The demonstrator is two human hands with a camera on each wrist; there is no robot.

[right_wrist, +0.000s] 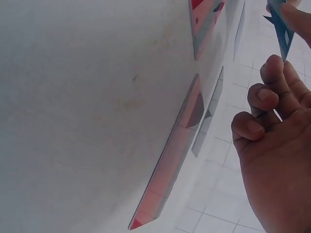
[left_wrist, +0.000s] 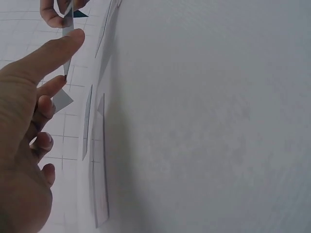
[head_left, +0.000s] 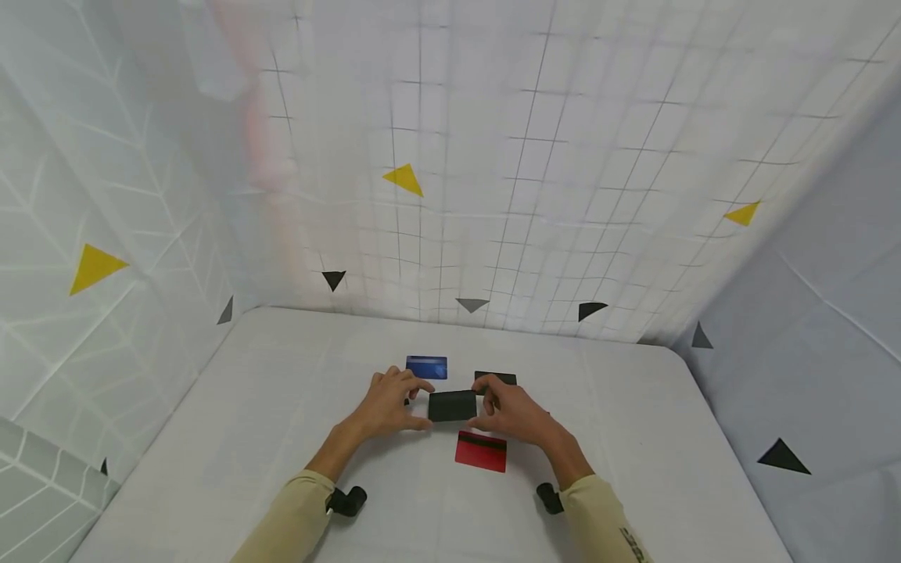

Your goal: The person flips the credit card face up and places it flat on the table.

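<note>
Both hands hold a dark card [head_left: 453, 406] just above the white table, one at each short end. My left hand [head_left: 389, 403] pinches its left corners between thumb and index finger. At the other end, the right hand [head_left: 515, 410] grips the card the same way, its other fingers curled in. From the left wrist the card [left_wrist: 68, 58] shows nearly edge-on; the right wrist view has it bluish [right_wrist: 281, 26]. A red card [head_left: 481, 452] with a dark stripe lies nearer the body. Beyond the hands lie a blue card [head_left: 426, 367] and a black card [head_left: 496, 378], partly covered.
A small dark edge [head_left: 407, 402] peeks out by the left fingers, mostly hidden. White sheeting with a grid and yellow and black triangles [head_left: 405, 180] rises behind the table [head_left: 281, 352] and along its sides. Black wrist cameras [head_left: 348, 501] sit at both cuffs.
</note>
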